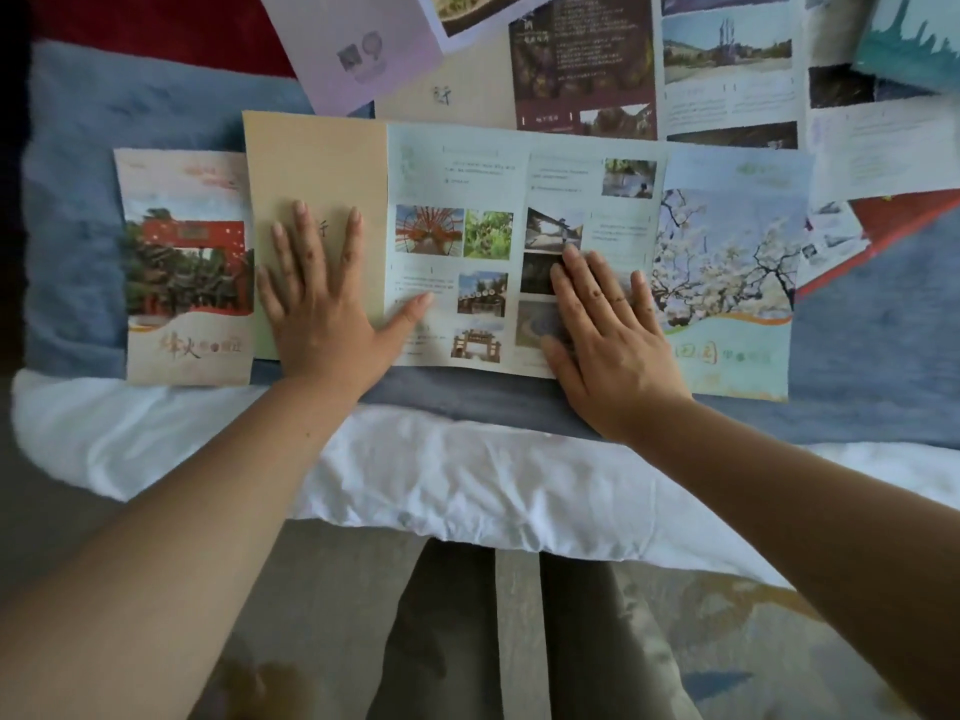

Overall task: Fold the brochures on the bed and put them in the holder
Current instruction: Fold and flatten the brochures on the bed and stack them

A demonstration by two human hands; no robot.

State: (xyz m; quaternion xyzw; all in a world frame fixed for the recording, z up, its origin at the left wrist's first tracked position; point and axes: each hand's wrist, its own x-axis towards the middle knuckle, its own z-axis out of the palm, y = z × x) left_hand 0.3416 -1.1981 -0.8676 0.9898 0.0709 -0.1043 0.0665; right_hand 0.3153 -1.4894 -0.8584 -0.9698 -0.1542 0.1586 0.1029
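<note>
Head view: open brochure lies mid-frame on bed. Left hand flat, fingers spread, on tan panel; right hand flat on photo panel, likely pinning sheet for folding. Holder unseen.

The open brochure is thin printed paper with a matt, faintly grainy finish, and its tan panel is plain and without gloss. The folded brochure beside it looks like the same matt paper. The blue blanket beneath is soft, napped cloth, fuzzy rather than smooth. The white sheet is thin, crumpled fabric, and the trousers look like plain woven cloth.
</note>
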